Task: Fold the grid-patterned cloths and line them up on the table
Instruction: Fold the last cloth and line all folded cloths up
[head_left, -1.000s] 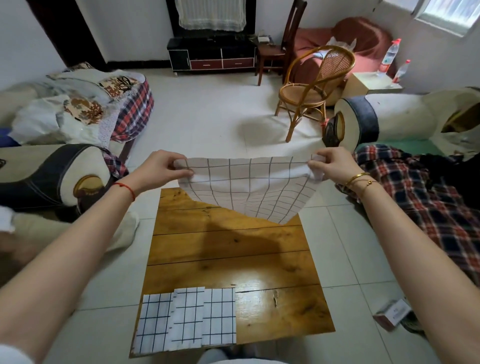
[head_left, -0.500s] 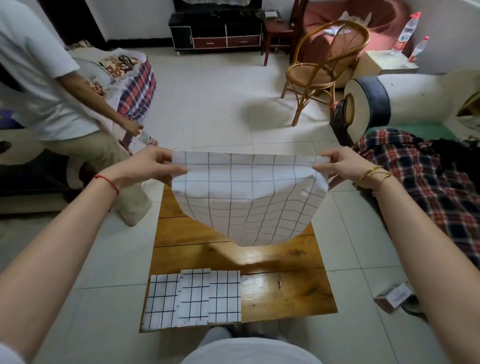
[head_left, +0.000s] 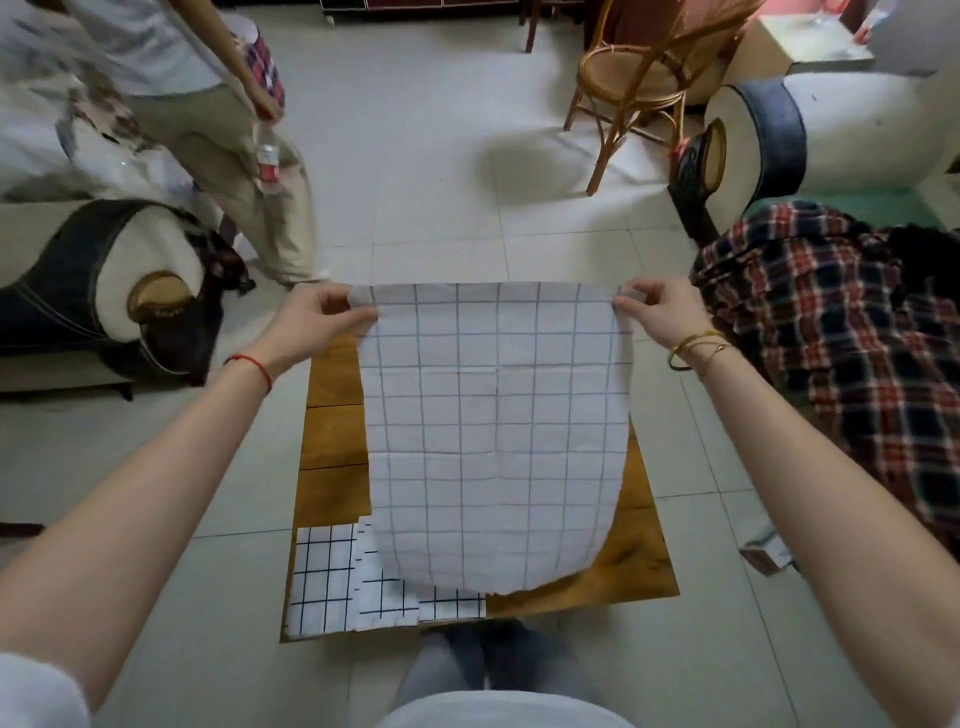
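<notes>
Cloth (head_left: 493, 431) with grid lines hangs in the middle of the frame over the wooden table (head_left: 332, 436). I pinch its top corners with my left hand (head_left: 317, 322) and my right hand (head_left: 660, 312). Three folded cloths (head_left: 322, 587) lie in a row at the lower left of the table.

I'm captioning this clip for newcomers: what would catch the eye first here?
The big unfolded grid cloth, held up by its top corners in the left hand and right hand, hangs over the wooden table. Below it, folded grid cloths line the table's near-left edge.
</notes>
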